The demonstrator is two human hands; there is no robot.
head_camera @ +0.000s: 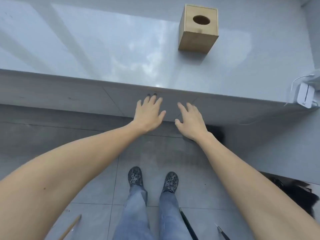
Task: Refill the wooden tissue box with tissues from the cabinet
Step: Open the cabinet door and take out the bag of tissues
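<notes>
A cube-shaped wooden tissue box (199, 28) with a round hole in its top stands upright on the glossy grey counter (103, 54), toward the back right. No tissue shows in the hole. Below the counter's front edge is the grey cabinet front (69, 101). My left hand (149, 115) and my right hand (190, 120) are both stretched out side by side against this front, fingers spread, holding nothing. The cabinet doors look closed, and no tissues are in view.
A white device with a cable (304, 96) hangs at the counter's right corner. Something dark and bristly (294, 193) lies on the tiled floor at the right. A wooden stick (71, 227) and dark rods (188, 226) lie near my feet.
</notes>
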